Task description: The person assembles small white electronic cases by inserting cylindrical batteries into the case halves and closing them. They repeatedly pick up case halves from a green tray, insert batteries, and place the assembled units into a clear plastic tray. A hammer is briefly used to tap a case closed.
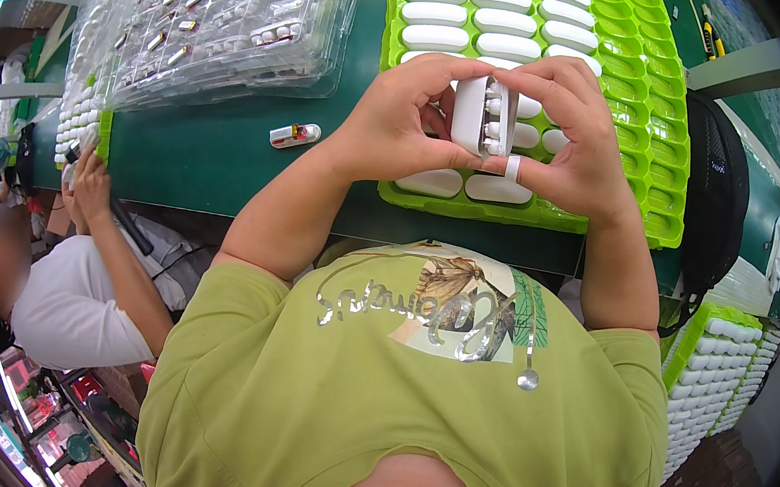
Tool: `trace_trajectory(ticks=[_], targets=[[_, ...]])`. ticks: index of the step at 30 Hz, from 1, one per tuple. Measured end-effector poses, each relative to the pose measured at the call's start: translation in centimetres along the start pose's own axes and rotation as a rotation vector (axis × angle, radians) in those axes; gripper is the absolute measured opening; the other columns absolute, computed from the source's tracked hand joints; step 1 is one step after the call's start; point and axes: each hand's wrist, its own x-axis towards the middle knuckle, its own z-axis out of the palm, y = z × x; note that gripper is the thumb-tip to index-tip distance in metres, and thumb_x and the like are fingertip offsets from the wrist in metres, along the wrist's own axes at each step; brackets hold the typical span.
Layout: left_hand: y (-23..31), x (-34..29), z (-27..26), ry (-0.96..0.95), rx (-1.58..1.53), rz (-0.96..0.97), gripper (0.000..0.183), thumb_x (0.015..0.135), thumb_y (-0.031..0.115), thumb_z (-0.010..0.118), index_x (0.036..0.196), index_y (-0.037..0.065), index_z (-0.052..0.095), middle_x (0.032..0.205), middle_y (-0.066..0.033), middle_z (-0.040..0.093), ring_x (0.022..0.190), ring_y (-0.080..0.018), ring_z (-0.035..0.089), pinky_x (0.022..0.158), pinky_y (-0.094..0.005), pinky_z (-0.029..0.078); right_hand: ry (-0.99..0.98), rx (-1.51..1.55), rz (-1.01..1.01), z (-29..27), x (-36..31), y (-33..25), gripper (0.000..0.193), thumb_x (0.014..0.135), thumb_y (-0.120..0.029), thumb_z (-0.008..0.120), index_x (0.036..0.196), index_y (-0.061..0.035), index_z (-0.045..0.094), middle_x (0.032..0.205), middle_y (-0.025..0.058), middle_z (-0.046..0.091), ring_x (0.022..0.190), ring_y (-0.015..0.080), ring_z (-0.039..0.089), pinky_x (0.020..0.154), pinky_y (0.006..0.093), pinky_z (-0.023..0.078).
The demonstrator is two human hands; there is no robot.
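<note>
Both hands hold a small white plastic case (468, 118) above the near part of a lime-green tray (647, 100). The case stands open on its right side, and small white pieces show in a row inside. My left hand (400, 115) wraps its fingers and thumb around the left side. My right hand (575, 135) grips the other side between fingers and thumb, with a white band on one digit. Beneath them, rows of closed white oval cases (502, 22) fill the tray's left columns; bare green pockets show at its right.
Stacked clear blister trays (241, 34) with small metallic parts lie at the left. A small silver-and-red part (294, 135) rests on the green table (187, 167). A black bag (716, 184) hangs at the right. A co-worker in white (85, 305) works at far left.
</note>
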Motion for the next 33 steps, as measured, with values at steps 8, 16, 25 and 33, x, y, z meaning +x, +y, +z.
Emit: trace_trajectory(ticks=[8, 16, 25, 33], targets=[[-0.41, 0.05, 0.16, 0.011, -0.005, 0.002, 0.077, 0.065, 0.003, 0.09, 0.132, 0.0, 0.053, 0.115, -0.0091, 0.059, 0.096, -0.0161, 0.066, 0.08, -0.0303, 0.06, 0.008, -0.006, 0.006, -0.26, -0.13, -0.12, 0.063, 0.054, -0.021, 0.087, 0.114, -0.0087, 0.07, 0.102, 0.0077, 0.064, 0.096, 0.027, 0.056, 0.086, 0.038, 0.044], [0.01, 0.03, 0.18, -0.008, -0.031, 0.001, 0.078, 0.064, 0.002, 0.09, 0.131, -0.001, 0.052, 0.114, -0.0093, 0.062, 0.1, -0.0166, 0.066, 0.084, -0.0327, 0.061, 0.0, 0.051, 0.034, -0.35, -0.26, 0.0, 0.063, 0.055, -0.021, 0.087, 0.114, -0.008, 0.07, 0.102, 0.0081, 0.064, 0.096, 0.027, 0.056, 0.087, 0.0378, 0.044], [-0.22, 0.11, 0.5, 0.013, -0.153, 0.039, 0.079, 0.065, 0.0, 0.089, 0.132, -0.002, 0.049, 0.118, -0.0112, 0.061, 0.103, -0.0193, 0.065, 0.087, -0.0356, 0.059, 0.044, 0.105, 0.039, -0.05, -0.28, -0.12, 0.062, 0.055, -0.021, 0.087, 0.113, -0.0085, 0.07, 0.103, 0.0085, 0.065, 0.096, 0.0268, 0.057, 0.086, 0.037, 0.045], [-0.21, -0.12, 0.61, 0.011, -0.025, 0.02, 0.075, 0.066, 0.0, 0.088, 0.131, -0.001, 0.051, 0.123, -0.011, 0.058, 0.104, -0.0195, 0.065, 0.086, -0.0343, 0.06, -0.044, 0.005, 0.062, -0.27, -0.49, -0.08, 0.064, 0.056, -0.02, 0.087, 0.116, -0.0081, 0.068, 0.104, 0.0086, 0.065, 0.096, 0.0282, 0.056, 0.087, 0.0379, 0.045]])
